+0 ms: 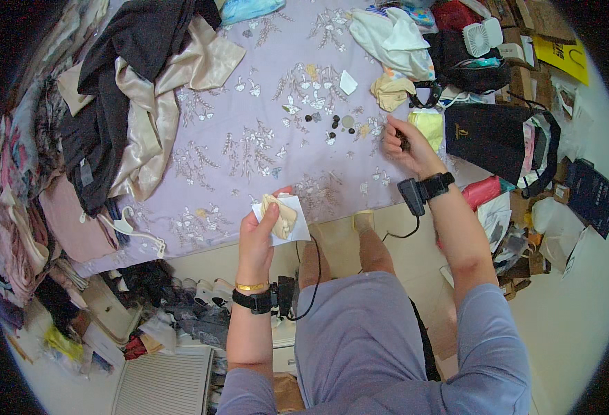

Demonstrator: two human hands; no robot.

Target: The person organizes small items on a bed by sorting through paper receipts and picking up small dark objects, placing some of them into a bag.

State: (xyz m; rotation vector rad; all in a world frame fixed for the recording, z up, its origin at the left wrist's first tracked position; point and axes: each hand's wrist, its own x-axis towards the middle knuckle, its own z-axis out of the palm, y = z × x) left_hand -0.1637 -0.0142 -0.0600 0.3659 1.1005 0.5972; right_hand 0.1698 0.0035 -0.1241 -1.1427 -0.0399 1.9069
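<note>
My left hand [254, 241] is closed on a small folded cream cloth [285, 223] and a white square of paper [300, 228] beneath it, thumb pressed on top. Over the right part of the bed, my right hand [418, 151] has its fingers curled around something small and dark, too hidden to name. To its left, several small round black pieces [335, 125] lie scattered on the lilac floral bedsheet [249, 180]. Among them is a greyish round disc [348, 122]. A small white flat piece [347, 82] rests farther back.
Black and cream satin garments [142, 131] cover the bed's left side, with a white hanger [135, 232] near its front edge. At the right stand a black paper bag [481, 142], a small white fan [483, 37] and a yellow cloth [426, 129]. Wrist straps with black cables are on both my arms.
</note>
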